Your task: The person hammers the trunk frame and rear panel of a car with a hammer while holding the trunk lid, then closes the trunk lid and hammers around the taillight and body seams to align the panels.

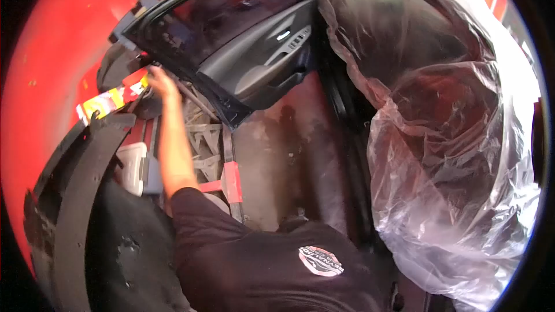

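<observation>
My left hand [159, 81] reaches out at the upper left, with the arm stretched away from my body. Its fingers look closed on the right end of a long yellow, red and white box [104, 103], though blur hides the exact grip. Beneath and behind the hand are dark parts and a rack-like frame [205, 141]. To the hand's right stands an open car door [254, 72], its inner panel facing me. My right hand is out of view.
Clear plastic sheeting [439, 156] covers the car seat on the right. Large black curved panels [87, 208] stand at the lower left, near a pale plastic case [133, 164]. A red tool-like bar [231, 182] lies beside the floor [277, 156]. A red surface [52, 52] curves along the left.
</observation>
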`<state>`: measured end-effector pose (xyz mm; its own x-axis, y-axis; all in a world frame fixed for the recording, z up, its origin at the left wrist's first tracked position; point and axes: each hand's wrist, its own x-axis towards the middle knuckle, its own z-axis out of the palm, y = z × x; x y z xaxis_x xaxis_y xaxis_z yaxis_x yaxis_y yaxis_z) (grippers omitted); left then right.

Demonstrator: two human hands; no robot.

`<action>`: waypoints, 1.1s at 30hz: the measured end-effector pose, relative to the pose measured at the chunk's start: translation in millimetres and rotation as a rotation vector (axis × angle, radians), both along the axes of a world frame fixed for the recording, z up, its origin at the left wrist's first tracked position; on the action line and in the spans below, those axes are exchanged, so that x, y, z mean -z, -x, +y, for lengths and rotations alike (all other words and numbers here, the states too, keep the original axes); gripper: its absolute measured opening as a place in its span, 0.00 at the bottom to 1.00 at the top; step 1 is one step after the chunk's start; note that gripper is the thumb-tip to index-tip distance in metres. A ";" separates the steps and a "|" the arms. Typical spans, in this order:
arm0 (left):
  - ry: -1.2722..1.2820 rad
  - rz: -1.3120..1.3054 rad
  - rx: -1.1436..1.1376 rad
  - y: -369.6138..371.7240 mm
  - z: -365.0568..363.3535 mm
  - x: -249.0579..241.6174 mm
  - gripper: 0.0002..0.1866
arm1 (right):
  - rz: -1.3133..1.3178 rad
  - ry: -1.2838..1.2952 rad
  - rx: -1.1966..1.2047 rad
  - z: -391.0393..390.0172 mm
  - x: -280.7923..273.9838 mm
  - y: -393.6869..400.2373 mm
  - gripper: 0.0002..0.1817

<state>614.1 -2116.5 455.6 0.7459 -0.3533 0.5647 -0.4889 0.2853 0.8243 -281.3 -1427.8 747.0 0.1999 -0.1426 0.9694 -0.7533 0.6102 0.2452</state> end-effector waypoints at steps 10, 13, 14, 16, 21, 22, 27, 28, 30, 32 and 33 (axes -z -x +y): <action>0.257 0.305 0.388 3.4 -31.1 -125.7 0.40 | 0.113 -0.552 0.268 -70.7 29.3 -77.5 0.30; 0.288 0.333 0.367 37.2 -13.1 -129.7 0.37 | -0.084 -0.572 0.360 -32.9 77.3 -59.2 0.27; 0.287 0.321 0.339 57.3 -0.6 -129.3 0.36 | -0.140 -0.581 0.367 -27.1 93.5 -59.4 0.26; 0.273 0.295 0.304 100.1 26.4 -123.6 0.33 | -0.167 -0.562 0.305 -21.2 116.8 -60.7 0.22; 0.216 -0.202 0.353 258.3 102.5 -82.6 0.27 | -0.474 -0.547 -0.046 -68.8 81.6 -145.0 0.18; 0.247 -0.191 0.470 307.4 120.1 -81.6 0.26 | -0.373 -0.562 -0.068 -83.2 73.9 -165.1 0.18; 0.287 -0.439 1.111 472.2 168.0 -79.5 0.36 | -0.388 -0.426 -0.126 -80.1 87.0 -222.2 0.19; 0.279 -0.490 1.261 494.3 166.0 -81.9 0.35 | -0.356 -0.449 -0.126 -79.3 89.1 -229.2 0.19; 0.210 -0.383 1.615 533.9 155.8 -81.0 0.35 | -0.360 -0.489 -0.091 -68.7 93.9 -245.8 0.21; 0.077 -0.046 1.913 568.9 154.0 -59.3 0.34 | -0.424 -0.491 -0.050 -57.2 102.2 -264.4 0.22; -0.038 -0.025 1.916 575.8 164.3 -47.9 0.33 | -0.486 -0.455 -0.043 -49.8 107.5 -275.3 0.22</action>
